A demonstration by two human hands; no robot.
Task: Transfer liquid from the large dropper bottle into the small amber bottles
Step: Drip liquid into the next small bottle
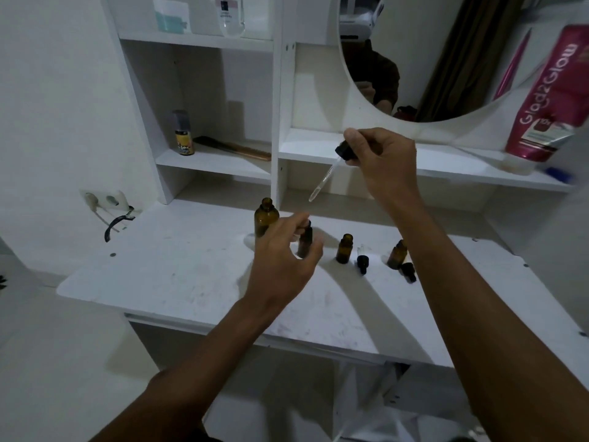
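Above table: right hand pinches dropper, tip angled toward bottles, ready to dispense. Left hand grips small amber bottle, steadying it; large dropper bottle uncapped behind.

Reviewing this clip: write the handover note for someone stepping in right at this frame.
Right hand: holds the dropper by its black bulb, raised, glass tip pointing down-left.
Left hand: at a small bottle; blurred, so grip unclear.
Large bottle: open, upright behind the left hand.
Two more small bottles stand open on the desk, their caps lying beside them.
Fill levels unreadable. Left: dose the small bottles, cap everything.
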